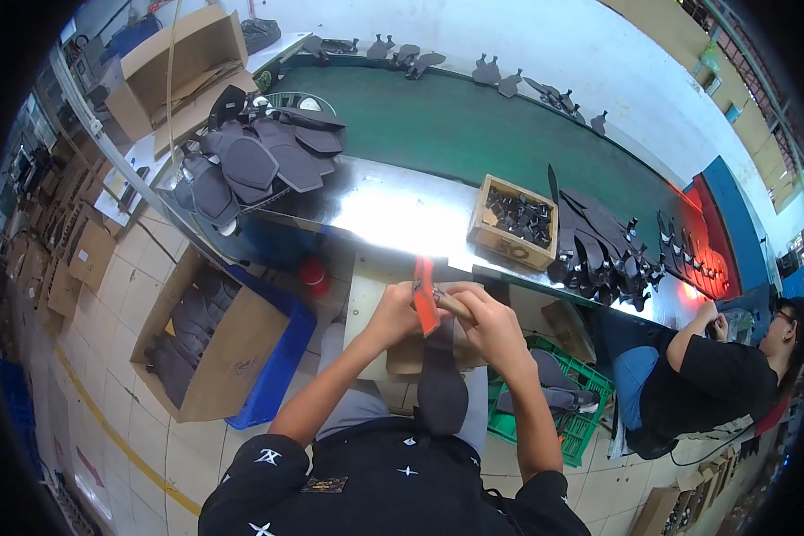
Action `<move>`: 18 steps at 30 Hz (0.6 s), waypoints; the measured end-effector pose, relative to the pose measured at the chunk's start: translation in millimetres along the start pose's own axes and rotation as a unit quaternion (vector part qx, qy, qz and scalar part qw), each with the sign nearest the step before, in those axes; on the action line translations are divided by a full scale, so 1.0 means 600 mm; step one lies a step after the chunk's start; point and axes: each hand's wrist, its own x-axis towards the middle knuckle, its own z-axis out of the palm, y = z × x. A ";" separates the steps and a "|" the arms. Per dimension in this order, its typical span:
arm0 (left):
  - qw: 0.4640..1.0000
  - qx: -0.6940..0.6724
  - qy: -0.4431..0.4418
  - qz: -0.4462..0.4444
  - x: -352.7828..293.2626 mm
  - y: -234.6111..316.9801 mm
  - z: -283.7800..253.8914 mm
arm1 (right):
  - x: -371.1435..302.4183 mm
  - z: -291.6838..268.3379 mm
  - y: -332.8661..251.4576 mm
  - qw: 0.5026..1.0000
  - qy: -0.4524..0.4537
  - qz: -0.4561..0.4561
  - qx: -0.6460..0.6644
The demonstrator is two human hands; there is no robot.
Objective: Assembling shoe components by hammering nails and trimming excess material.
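Note:
My right hand [496,330] is closed round the wooden handle of a hammer [424,299] with an orange-red head. Close beside that head is my left hand [393,313], its fingers curled together. The hammer head hides the left fingertips and whatever they pinch. A dark grey shoe insole [442,393] stretches from under the hammer head down toward my lap, wide end nearest me. Behind my hands stands a pale work surface [364,290].
On the metal bench edge [375,201] sit a heap of dark insoles [255,161], a wooden box [514,250] of small dark parts and more insoles [590,228]. A carton [232,357] of insoles stands left, a green crate [585,429] right. A co-worker [715,375] sits at right.

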 end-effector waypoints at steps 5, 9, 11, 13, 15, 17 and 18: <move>0.999 -0.037 -0.016 -0.014 0.004 0.001 0.004 | -0.019 0.005 0.000 0.996 0.063 0.025 0.052; 0.996 -0.077 -0.043 0.028 0.014 -0.012 0.000 | -0.075 0.012 -0.042 0.938 0.131 0.218 0.236; 0.993 -0.104 -0.050 0.011 0.014 -0.005 -0.001 | -0.096 -0.005 -0.071 0.942 0.119 0.223 0.222; 0.993 -0.104 -0.049 0.003 0.015 -0.006 -0.002 | -0.110 -0.024 -0.091 0.973 0.099 0.174 0.111; 0.995 -0.089 -0.035 0.037 0.018 -0.003 -0.004 | -0.124 -0.023 -0.094 0.978 0.100 0.152 0.100; 0.995 -0.091 -0.036 0.037 0.015 -0.020 0.002 | -0.125 -0.029 -0.111 0.976 0.111 0.152 0.107; 0.994 -0.095 -0.040 0.042 0.014 -0.023 0.006 | -0.121 -0.026 -0.107 0.976 0.113 0.157 0.105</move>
